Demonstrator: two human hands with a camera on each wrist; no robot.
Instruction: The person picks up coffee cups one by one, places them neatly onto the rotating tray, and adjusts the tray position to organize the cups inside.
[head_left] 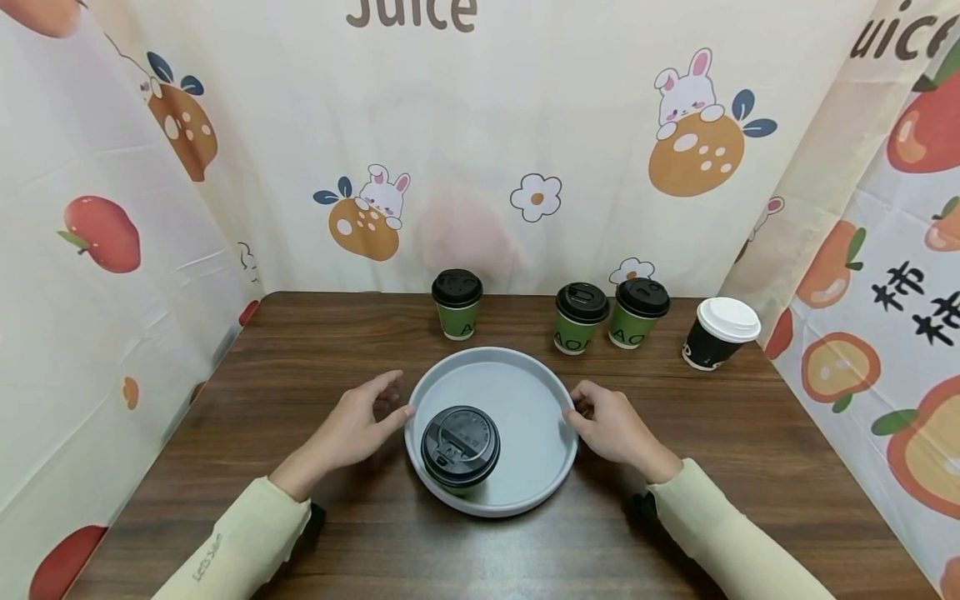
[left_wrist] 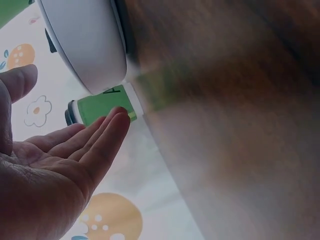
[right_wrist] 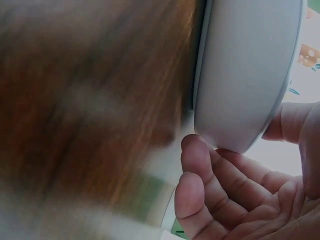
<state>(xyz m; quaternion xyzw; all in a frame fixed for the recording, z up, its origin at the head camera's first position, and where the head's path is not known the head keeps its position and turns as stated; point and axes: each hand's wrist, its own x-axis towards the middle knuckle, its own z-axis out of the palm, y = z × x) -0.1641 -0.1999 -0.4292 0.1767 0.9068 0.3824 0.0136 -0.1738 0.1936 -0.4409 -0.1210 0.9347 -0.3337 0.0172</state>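
Observation:
A round light-grey tray rests on the table in the head view, with a green paper cup under a black lid standing in its left front part. My left hand is at the tray's left side, fingers loosely extended and thumb tip close to the rim. In the left wrist view that palm holds nothing, and a gap shows between fingers and tray wall. On the opposite side my right hand grips the rim, thumb over the edge and bent fingers against the outer wall.
Behind the tray stand several lidded cups: a green one at centre, two green ones side by side farther right, and a black one with a white lid. A printed curtain borders the wooden table.

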